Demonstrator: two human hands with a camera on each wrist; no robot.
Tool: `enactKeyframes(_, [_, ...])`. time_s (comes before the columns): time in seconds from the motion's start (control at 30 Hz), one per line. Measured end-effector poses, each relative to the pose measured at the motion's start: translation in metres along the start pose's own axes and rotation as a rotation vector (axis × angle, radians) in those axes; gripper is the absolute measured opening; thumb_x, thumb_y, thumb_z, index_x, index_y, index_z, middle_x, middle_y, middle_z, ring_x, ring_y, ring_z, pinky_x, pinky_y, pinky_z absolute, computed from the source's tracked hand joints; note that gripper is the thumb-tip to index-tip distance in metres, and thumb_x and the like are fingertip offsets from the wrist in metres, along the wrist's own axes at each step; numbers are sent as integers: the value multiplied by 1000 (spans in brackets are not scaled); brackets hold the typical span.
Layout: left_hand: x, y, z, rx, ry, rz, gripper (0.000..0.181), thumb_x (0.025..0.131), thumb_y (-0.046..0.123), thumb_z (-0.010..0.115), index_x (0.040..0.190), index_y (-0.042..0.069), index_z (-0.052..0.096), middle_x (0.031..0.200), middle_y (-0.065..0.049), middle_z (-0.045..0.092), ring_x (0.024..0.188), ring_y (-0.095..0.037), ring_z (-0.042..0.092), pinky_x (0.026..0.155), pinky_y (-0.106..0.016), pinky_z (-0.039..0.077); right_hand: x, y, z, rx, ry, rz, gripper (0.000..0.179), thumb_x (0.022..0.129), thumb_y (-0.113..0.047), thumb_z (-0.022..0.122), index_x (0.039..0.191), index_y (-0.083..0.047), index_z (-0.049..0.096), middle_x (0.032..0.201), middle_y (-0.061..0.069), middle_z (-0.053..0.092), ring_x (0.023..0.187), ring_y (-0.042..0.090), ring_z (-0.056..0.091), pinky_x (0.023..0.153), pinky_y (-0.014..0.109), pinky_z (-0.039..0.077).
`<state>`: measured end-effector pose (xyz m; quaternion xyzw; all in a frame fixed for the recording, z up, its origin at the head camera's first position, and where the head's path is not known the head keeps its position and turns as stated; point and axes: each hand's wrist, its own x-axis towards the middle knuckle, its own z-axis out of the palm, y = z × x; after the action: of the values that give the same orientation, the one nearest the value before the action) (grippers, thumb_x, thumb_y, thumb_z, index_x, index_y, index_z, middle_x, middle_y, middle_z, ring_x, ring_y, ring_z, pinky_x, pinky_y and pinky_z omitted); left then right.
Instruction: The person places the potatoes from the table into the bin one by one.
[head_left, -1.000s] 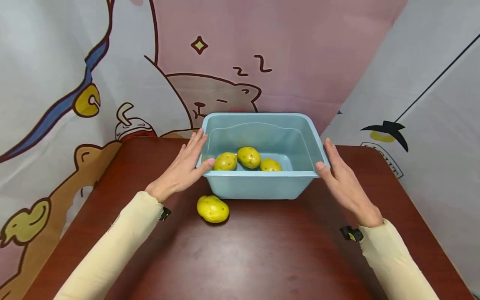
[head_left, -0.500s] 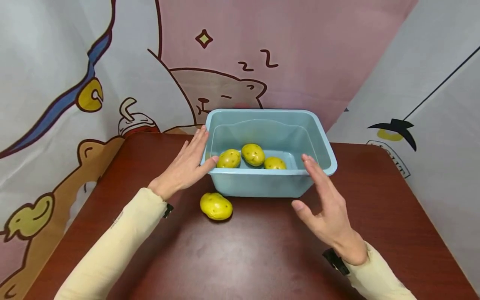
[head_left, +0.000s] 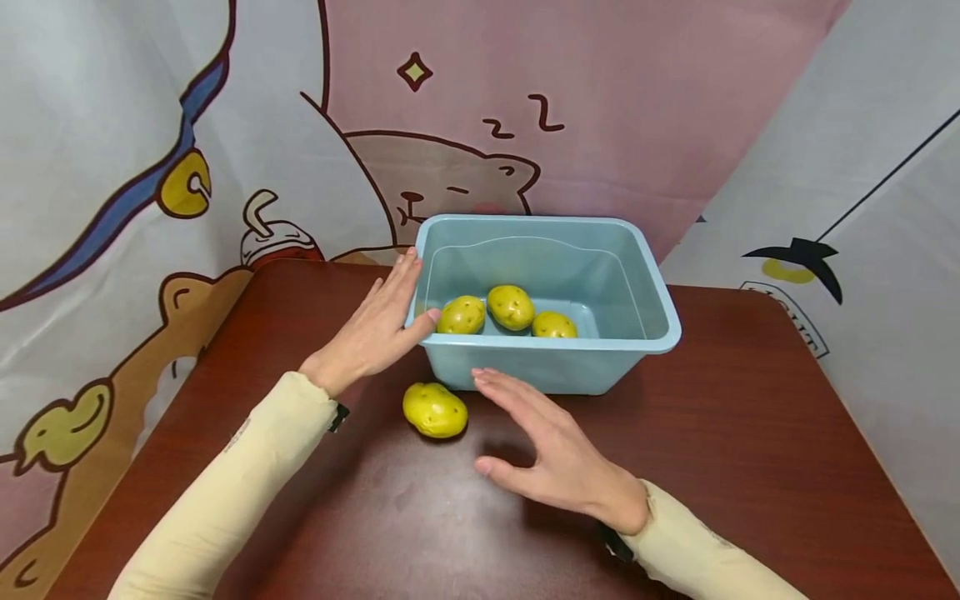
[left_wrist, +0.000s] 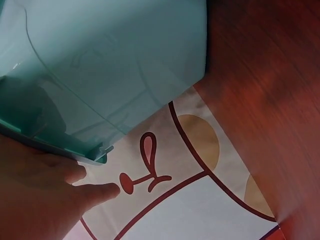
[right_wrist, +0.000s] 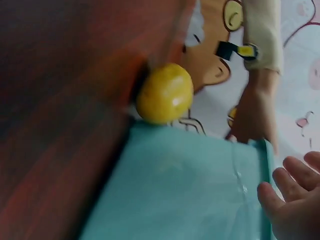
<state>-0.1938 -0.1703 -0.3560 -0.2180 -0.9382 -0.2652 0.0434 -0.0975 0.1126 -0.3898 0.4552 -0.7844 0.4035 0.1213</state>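
A light blue plastic basin (head_left: 517, 367) stands toward the back of the table, with three yellow potatoes (head_left: 511, 307) inside it. Against its left rim rests my left hand (head_left: 371, 333), fingers straight and thumb over the front corner. One more yellow potato (head_left: 435, 410) lies on the table just in front of the basin's left front corner. My right hand (head_left: 558, 454) hovers to the right of that potato, fingers extended and thumb spread, holding nothing. In the right wrist view the loose potato (right_wrist: 165, 93) shows beside the basin wall (right_wrist: 185, 185).
The dark red-brown table (head_left: 750, 433) extends on both sides of the basin. Behind it hangs a cloth (head_left: 600, 108) printed with cartoon animals, close to the table's back edge.
My right hand has left the basin's right rim and moved left and nearer, toward the loose potato. The left hand has stayed on the left rim.
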Motion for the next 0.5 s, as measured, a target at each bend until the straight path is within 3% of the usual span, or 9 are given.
enactKeyframes(0.13, [-1,-1,2,-4,-6,-4,86,105,58,38,166,4,11,174,-8,1,159,-26,3,125,-57,12,9,6,18,28,-155,140,76,96,-48,72,158,-16,43,162,-4,41,148,18,39,118,42,37])
enactKeyframes(0.27, [-1,-2,1,-5,-14,-5,86,105,57,38,166,3,11,174,-6,-1,159,-26,3,125,-57,12,22,14,34,57,-267,237,78,94,-48,74,159,-19,43,162,-7,40,147,13,39,118,41,37])
enactKeyframes(0.5, [0,-1,-2,-8,-16,1,86,105,58,38,166,4,9,174,-8,0,159,-25,2,125,-56,11,36,28,51,53,-337,287,82,91,-46,78,158,-14,44,158,3,47,143,17,46,116,40,39])
